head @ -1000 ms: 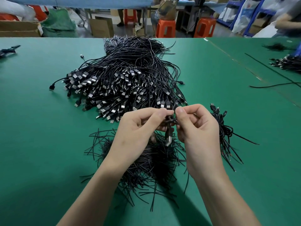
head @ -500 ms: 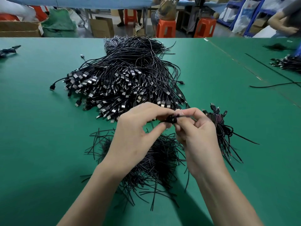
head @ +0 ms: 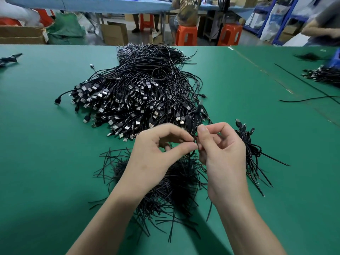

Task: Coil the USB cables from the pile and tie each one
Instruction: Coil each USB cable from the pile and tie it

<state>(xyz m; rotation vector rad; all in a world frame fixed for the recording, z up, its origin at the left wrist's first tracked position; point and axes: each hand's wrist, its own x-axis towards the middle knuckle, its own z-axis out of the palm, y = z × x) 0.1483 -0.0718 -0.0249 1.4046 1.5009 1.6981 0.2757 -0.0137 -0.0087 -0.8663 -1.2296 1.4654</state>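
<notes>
Big green table (head: 55, 162) fills most of the shot. Past its far edge: two orange stools (head: 185, 34), cardboard boxes (head: 114, 34), a pale blue bench (head: 110, 5), and what looks like blue shelving (head: 283, 19) far right.

Bright even light, soft shadows, edges bowed, background blurred

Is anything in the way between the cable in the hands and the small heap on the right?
Nothing visible. The left hand and right hand pinch the coiled cable; only the right hand itself lies between it and the small heap on the green table.
</notes>
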